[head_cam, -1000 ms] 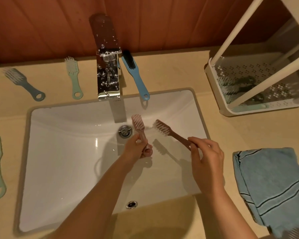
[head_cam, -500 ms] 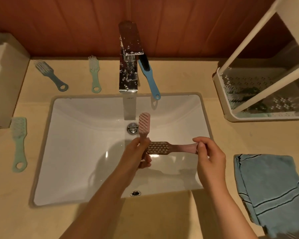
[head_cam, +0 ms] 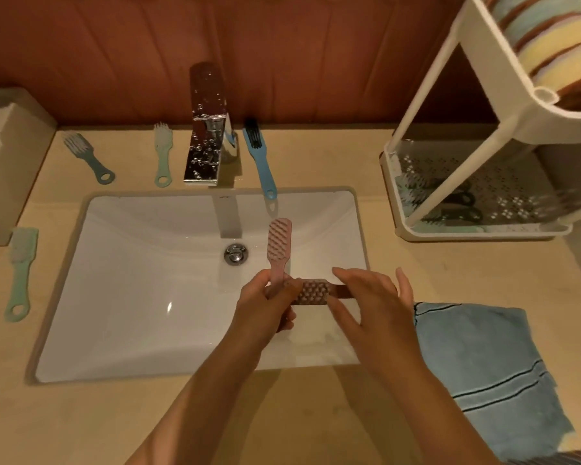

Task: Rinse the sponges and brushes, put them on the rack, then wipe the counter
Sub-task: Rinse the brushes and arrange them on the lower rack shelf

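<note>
Centre of frame, over the sink (head_cam: 114, 297): the left hand (head_cam: 265, 303) grips the pink brush (head_cam: 279, 239) by its handle. The brush stands upright with its head pointing to the top of the frame, just right of the drain. A second brush (head_cam: 312, 292) lies crosswise against the first, head to the left and bristles up. Its dark handle runs right, under the right hand (head_cam: 373, 303). The left thumb sits at the edge of this brush's head. The right hand is wide, fingers straight and spread above the dark handle; contact with the handle cannot be judged.

Upper part of the desk (head_cam: 182, 414), behind the sink, left to right:
- a grey-blue brush (head_cam: 88, 156)
- a pale green brush (head_cam: 162, 156)
- the tap (head_cam: 205, 129), spotted with drops
- a blue brush (head_cam: 259, 159) with black bristles, its loop end at the sink's rim

Left edge of frame: a green brush (head_cam: 21, 273) lies on the desk below a pale box (head_cam: 7, 156).

Right side: a white rack (head_cam: 450, 231) stands on the desk. Its lower tray holds several dark brushes (head_cam: 457, 203), details blurred. Its upper tier holds sponges (head_cam: 550, 38) standing on edge. Lower right: a blue towel (head_cam: 483, 370) lies folded just beside the sink.
</note>
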